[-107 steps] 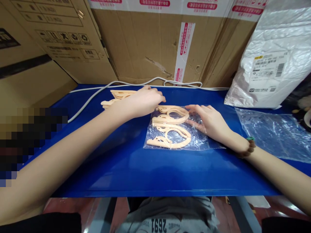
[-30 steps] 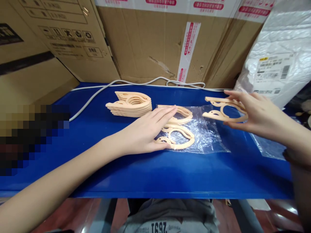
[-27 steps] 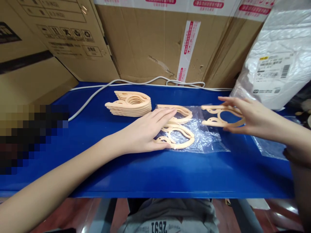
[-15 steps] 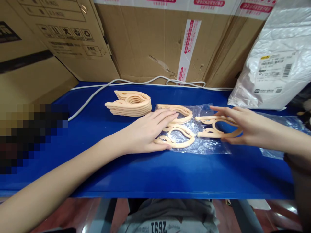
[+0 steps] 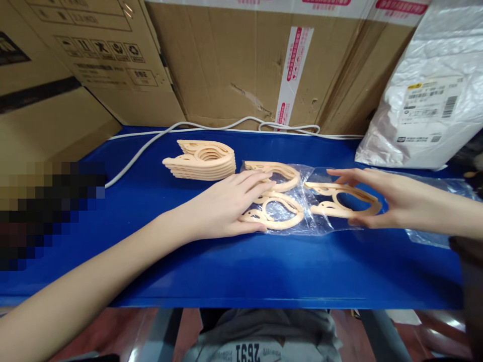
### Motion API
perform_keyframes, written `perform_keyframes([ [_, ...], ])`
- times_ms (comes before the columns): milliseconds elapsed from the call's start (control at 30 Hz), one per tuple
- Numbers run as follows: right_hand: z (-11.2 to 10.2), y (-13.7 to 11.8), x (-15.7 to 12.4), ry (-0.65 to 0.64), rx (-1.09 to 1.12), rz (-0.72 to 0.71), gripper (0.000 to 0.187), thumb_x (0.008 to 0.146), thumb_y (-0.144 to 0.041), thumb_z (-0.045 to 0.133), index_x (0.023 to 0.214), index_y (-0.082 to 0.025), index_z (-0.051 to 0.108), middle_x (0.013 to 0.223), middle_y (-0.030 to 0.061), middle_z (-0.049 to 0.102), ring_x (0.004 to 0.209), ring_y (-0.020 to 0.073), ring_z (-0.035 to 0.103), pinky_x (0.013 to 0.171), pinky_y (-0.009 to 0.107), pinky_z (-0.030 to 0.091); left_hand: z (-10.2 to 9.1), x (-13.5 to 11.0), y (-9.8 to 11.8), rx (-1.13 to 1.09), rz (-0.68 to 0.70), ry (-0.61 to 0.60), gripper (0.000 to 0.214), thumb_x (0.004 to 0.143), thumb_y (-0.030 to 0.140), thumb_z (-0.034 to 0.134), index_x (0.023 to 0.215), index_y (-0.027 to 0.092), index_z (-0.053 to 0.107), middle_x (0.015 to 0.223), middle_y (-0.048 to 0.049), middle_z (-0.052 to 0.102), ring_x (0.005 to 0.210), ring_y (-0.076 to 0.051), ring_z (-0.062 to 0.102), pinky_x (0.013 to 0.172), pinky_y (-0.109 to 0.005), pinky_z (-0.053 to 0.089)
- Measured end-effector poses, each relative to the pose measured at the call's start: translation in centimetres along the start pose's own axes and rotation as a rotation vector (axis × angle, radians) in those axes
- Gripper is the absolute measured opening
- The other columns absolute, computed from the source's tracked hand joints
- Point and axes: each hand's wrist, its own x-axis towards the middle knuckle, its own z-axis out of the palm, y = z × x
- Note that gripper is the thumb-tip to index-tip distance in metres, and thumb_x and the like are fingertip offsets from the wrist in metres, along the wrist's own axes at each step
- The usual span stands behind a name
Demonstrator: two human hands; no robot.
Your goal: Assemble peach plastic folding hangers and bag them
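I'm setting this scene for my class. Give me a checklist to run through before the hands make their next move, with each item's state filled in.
1. Left hand resting on the bagged hangers: ok.
2. Right hand holding the loose hanger by its curved end: ok.
3. That curved end inside the clear bag: not ok, it lies past the film's edge.
4. The same hanger's tips under the film rather than on top: cannot tell.
5. Hanger stack standing apart from both hands: ok.
6. White cable out of the hands' way: ok, it runs behind the stack.
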Motion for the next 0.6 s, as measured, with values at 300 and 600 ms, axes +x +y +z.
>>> perform_keyframes([
  [300, 0.1, 1.0, -0.4, -0.078, -0.026, -0.004, 0.077, 0.075, -0.058, 0.074, 0.145, -0.031, 0.055, 0.127, 0.0092, 0.070, 0.102, 0.0363, 0.069, 0.077, 0.046, 0.058, 0.2, -0.2, -0.1, 0.006, 0.016, 0.008, 0.080, 0.094, 0.060, 0.056, 0.153, 0.010, 0.036, 0.159, -0.0159, 0.040, 0.147, -0.027, 0.035, 0.122, -0.041, 0.029],
  [600, 0.5, 0.2, 0.5, 0.167, -0.157, -0.127, 0.074, 0.081, -0.056, 0.068, 0.147, -0.026, 0.052, 0.121, 0.0112, 0.070, 0.099, 0.0348, 0.066, 0.078, 0.047, 0.054, 0.0, -0.1, 0.1, 0.022, 0.006, 0.005, 0.081, 0.093, 0.059, 0.058, 0.154, 0.011, 0.035, 0.159, -0.0160, 0.040, 0.147, -0.028, 0.036, 0.121, -0.042, 0.030],
])
